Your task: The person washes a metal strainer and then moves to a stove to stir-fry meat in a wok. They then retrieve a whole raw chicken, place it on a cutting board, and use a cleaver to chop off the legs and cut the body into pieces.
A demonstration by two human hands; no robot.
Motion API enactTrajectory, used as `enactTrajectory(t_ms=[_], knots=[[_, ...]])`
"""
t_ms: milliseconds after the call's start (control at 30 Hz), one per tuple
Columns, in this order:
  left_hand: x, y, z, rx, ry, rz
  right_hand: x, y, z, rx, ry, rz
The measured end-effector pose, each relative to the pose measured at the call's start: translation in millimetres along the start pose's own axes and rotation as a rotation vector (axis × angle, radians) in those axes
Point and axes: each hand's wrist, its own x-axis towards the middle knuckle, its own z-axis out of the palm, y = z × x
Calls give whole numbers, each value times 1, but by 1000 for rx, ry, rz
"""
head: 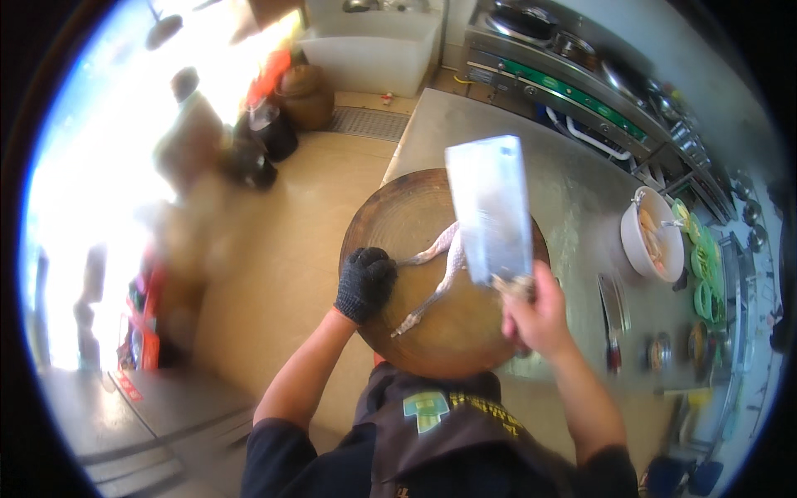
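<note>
My left hand (367,283), in a black knit glove, is closed around the foot end of one plucked poultry leg (439,246). A second leg (449,274) lies free beside it, its foot pointing towards me. Both rest on a round wooden chopping block (386,218). In my right hand (540,311) is a broad metal cleaver (489,208), raised over the block's right side. Its blade hides whatever the legs join. The pale, rough-looking handle is partly covered by my fingers.
A metal worktop (560,187) bears the block, a white bowl (632,249) of raw meat, another knife (611,317) and several green bowls (703,261). A stove (560,81) stands beyond. Brown jar (305,93) and white sink (373,59) are at the back; a blurred figure (190,137) is left.
</note>
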Motion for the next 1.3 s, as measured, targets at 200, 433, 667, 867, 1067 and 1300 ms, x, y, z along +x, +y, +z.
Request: enactTrajectory(t_ms=[200, 433, 667, 867, 1067, 1300], knots=[[1, -11, -10, -169, -21, 36, 75, 46, 81, -437, 77, -231], [-4, -20, -10, -203, -68, 56, 85, 24, 94, -683, 85, -185], [-3, -18, -12, -232, -59, 34, 79, -40, 99, -581, 174, -305], [-4, -16, -5, -113, -168, 12, 94, 39, 96, -739, -40, 43], [-3, 14, 1, 67, -305, -96, 105, 47, 92, -797, -32, -120], [1, 6, -40, 124, -187, -429, 104, 55, 96, -761, 16, -61]])
